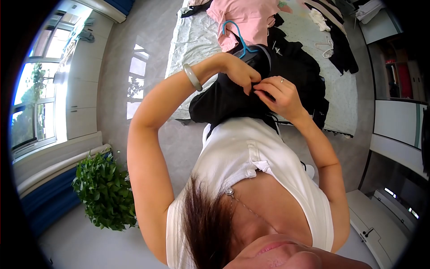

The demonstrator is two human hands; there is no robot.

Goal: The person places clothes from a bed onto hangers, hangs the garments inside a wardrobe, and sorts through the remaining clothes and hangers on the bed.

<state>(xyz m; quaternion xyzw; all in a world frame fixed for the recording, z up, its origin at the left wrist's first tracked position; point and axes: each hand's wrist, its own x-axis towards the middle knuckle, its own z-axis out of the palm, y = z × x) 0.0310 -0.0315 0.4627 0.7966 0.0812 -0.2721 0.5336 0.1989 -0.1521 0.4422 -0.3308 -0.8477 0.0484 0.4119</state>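
Note:
A black garment (228,101) hangs in front of my body, with a blue hanger (242,41) at its top, the hook pointing away from me. My left hand (242,73) is closed, fingers curled down at the garment's edge. Facing it, my right hand (281,95) pinches the same black cloth between thumb and fingers. The fingertips of both hands nearly meet there, and the exact bit of cloth between them is too small to make out. Beyond my hands, more black clothing (298,67) lies on the bed.
The bed (190,40) has a pale patterned cover. On it lie a pink garment (246,18), a striped garment (324,15) and a white hanger (324,47). A leafy plant (105,190) stands at the left near the window. Shelves (398,74) line the right side.

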